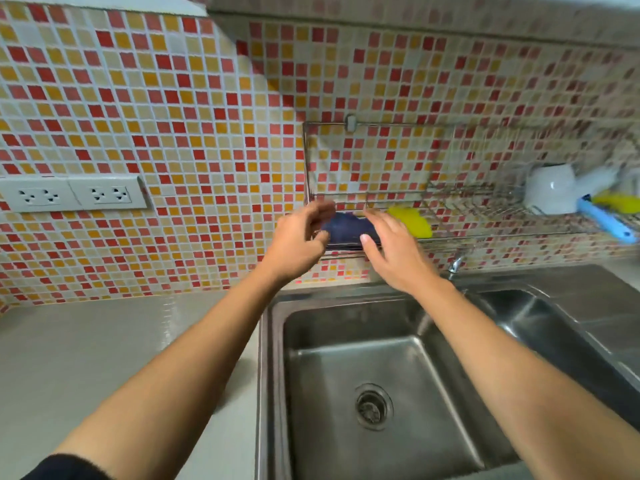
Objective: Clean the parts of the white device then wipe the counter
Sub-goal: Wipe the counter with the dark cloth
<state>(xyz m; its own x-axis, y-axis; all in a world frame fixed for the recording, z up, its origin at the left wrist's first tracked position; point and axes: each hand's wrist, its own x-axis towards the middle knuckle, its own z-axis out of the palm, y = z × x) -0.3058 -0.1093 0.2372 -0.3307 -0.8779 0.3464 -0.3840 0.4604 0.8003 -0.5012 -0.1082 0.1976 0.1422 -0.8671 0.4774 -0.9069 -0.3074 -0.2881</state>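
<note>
The grey counter [104, 341] is smooth and dull, just left of the steel sink [311, 341]. Behind the sink, a wire rack [467, 197] hangs on the tiled wall. A dark blue cloth [346, 227] lies on it. The left hand [298, 239] curls its fingers at the cloth's left edge; blur hides any grip. The right hand [394, 251] has straight fingers over the cloth's right end. A yellow sponge [412, 221] sits beside it.
</note>
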